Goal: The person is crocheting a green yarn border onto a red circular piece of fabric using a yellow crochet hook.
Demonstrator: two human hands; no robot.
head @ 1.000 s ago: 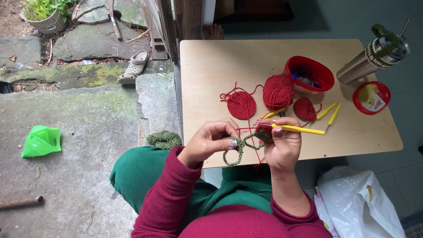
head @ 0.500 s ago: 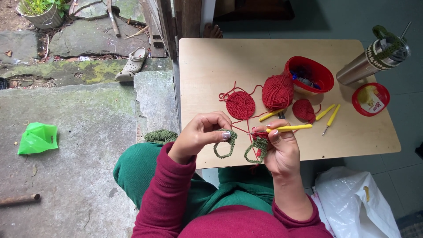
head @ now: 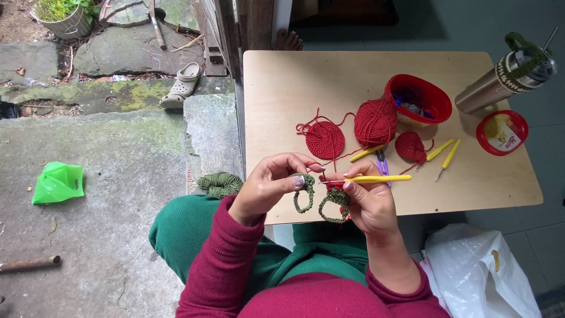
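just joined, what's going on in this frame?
A person is crocheting at the near edge of a light wooden table. The right hand holds a yellow-handled crochet hook, its tip pointing toward the left hand. The left hand pinches an olive-green crocheted loop piece; a second green loop with a bit of red hangs under the right hand. On the table lie a red yarn ball, a flat red crocheted disc, a red plastic bowl and more yellow hooks.
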